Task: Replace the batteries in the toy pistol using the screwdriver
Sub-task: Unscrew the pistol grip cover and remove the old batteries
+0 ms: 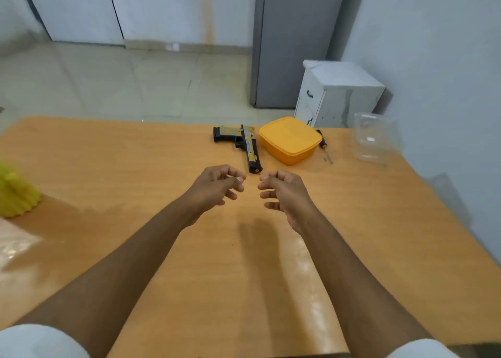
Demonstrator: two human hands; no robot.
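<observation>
- Your left hand (217,188) and right hand (282,195) hover loosely curled, holding nothing.
- The toy pistol (245,144) lies just left of the yellow box (290,140); the screwdriver (324,144) just right.
- Take the pistol first, muzzle nearest you.

The pistol (245,143), yellow-and-grey with a black handle and orange muzzle tip, lies flat on the counter (189,249), barrel pointing toward the near edge. The screwdriver (324,146), black-and-yellow handled, lies well apart to its right.
</observation>
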